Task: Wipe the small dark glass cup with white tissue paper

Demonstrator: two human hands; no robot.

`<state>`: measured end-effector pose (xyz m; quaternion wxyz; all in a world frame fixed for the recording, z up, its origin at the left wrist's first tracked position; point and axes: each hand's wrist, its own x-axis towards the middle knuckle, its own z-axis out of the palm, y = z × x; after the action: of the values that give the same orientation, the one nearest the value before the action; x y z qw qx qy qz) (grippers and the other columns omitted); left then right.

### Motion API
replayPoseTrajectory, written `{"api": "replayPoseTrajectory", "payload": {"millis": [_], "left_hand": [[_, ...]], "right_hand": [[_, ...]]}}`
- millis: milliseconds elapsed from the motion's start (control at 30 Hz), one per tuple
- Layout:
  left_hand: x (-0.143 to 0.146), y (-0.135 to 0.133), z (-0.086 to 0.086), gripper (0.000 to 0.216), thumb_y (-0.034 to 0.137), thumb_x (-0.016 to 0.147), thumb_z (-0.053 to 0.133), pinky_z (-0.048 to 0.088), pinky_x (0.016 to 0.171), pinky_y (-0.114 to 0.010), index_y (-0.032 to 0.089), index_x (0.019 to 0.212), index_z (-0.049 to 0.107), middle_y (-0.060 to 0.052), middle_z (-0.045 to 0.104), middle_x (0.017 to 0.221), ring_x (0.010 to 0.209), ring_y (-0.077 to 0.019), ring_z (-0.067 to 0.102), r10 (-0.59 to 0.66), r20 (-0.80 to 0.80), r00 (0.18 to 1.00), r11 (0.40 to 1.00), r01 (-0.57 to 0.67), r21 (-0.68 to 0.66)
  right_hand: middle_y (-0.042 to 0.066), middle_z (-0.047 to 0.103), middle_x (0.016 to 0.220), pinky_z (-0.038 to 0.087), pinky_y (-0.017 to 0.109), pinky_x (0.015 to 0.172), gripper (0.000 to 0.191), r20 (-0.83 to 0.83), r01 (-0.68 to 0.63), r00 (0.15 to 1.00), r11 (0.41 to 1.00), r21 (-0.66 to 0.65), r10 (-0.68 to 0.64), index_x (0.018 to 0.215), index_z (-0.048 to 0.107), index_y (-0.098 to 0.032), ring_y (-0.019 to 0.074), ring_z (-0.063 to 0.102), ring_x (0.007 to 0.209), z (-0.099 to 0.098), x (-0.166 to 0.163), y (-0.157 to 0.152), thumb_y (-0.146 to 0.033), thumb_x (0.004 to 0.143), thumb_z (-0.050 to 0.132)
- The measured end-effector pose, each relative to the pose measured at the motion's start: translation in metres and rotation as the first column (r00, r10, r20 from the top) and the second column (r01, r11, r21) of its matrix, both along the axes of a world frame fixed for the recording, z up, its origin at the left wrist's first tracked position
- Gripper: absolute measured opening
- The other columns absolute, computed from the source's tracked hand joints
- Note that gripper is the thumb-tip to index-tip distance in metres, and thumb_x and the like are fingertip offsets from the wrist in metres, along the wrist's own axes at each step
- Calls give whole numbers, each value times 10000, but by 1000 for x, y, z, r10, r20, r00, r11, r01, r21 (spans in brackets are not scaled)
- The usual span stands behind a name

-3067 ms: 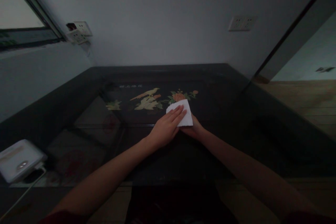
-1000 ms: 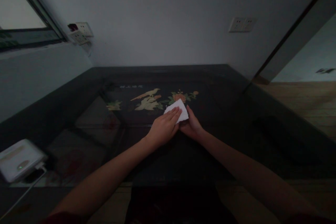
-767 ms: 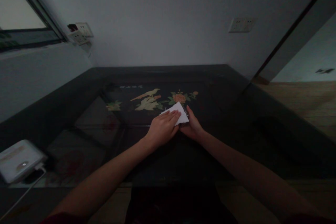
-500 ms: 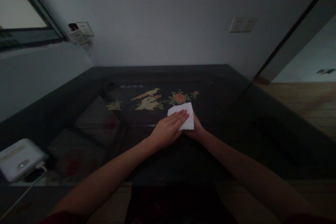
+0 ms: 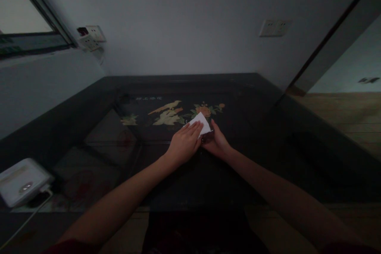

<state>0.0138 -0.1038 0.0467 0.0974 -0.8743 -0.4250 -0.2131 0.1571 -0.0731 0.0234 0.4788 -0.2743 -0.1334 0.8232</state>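
Note:
A folded white tissue (image 5: pixel 201 122) lies under the fingers of my left hand (image 5: pixel 183 145), tilted above the dark tabletop (image 5: pixel 184 182). My left fingers are held together over it. From the right, my right hand (image 5: pixel 219 143) curls with its thumb side up around a small dark, glossy object (image 5: pixel 207 137) with bright glints. The tissue covers part of that object, so its kind cannot be made out. Behind the hands, the tabletop carries a printed picture of a bird (image 5: pixel 168 107) and an orange flower (image 5: pixel 203 110).
A white box-shaped device (image 5: pixel 25 180) with a cable (image 5: pixel 26 222) stands at the left front. Wall sockets (image 5: pixel 274 27) sit on the back wall, with more sockets and a plug (image 5: pixel 91 39) in the left corner. Wooden flooring (image 5: pixel 351 115) shows at the right.
My left hand and the tissue have slid slightly left, and the tissue has turned. The dark glossy object and more of my right hand now show.

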Motion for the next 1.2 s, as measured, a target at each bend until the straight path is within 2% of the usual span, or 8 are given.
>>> {"api": "replayPoseTrajectory", "payload": {"millis": [200,333,433,600,700,800,967,1200], "left_hand": [[0,-4,3,380,228,916,400,415,1059,-371,81,1238,538,-141,591,1268,1200,-201,545,-82,19,996,996,81,39],[0,-5,2,426,202,903,399,410,1066,-365,79,1306,463,-143,528,1340,1285,-196,456,-211,16,977,977,210,43],[1,-6,1,481,172,889,398,369,1097,-361,90,1363,384,-133,437,1421,1354,-182,349,-252,7,968,968,252,11],[2,-4,-1,534,166,885,395,311,1130,-371,100,1408,305,-129,339,1481,1398,-181,248,-219,-12,976,975,218,-45],[2,-3,-2,514,184,903,381,308,1130,-364,96,1405,313,-135,343,1478,1393,-181,261,-183,-6,983,982,182,-58],[1,-1,-2,501,212,918,377,325,1121,-355,86,1400,326,-153,343,1473,1377,-190,301,-118,8,993,991,118,-68],[0,-1,0,458,221,916,392,381,1083,-360,89,1354,412,-154,443,1409,1314,-202,416,-51,16,999,997,52,-64],[-2,0,2,424,215,892,446,404,1068,-376,95,1297,485,-140,532,1336,1251,-205,495,-77,49,996,996,79,-41]], "right_hand": [[47,729,790,518,358,820,400,12,24,1000,999,20,-25,913,664,-177,198,675,825,1,1,0,-427,936,353],[62,728,811,519,332,835,388,10,34,999,998,58,-34,909,669,-160,193,677,825,-1,1,1,-411,929,374],[45,728,810,519,286,834,319,-19,54,998,995,84,-52,866,669,-171,166,676,805,-3,3,1,-348,918,409],[20,732,798,521,290,843,284,-20,49,999,992,116,-47,833,667,-195,157,676,808,-2,2,0,-328,908,427],[28,732,797,513,327,871,296,-9,42,999,990,135,-41,869,673,-195,179,673,861,1,-1,0,-361,904,431],[31,729,772,514,352,863,320,4,61,998,995,79,-62,906,674,-189,192,673,850,2,-2,0,-371,915,411],[20,728,758,528,325,794,335,-12,61,998,998,-9,-61,919,668,-183,174,672,748,1,-1,-1,-402,919,414],[40,731,801,518,340,831,359,-14,49,999,999,6,-49,945,658,-174,188,674,825,4,-1,-2,-404,929,383]]}}
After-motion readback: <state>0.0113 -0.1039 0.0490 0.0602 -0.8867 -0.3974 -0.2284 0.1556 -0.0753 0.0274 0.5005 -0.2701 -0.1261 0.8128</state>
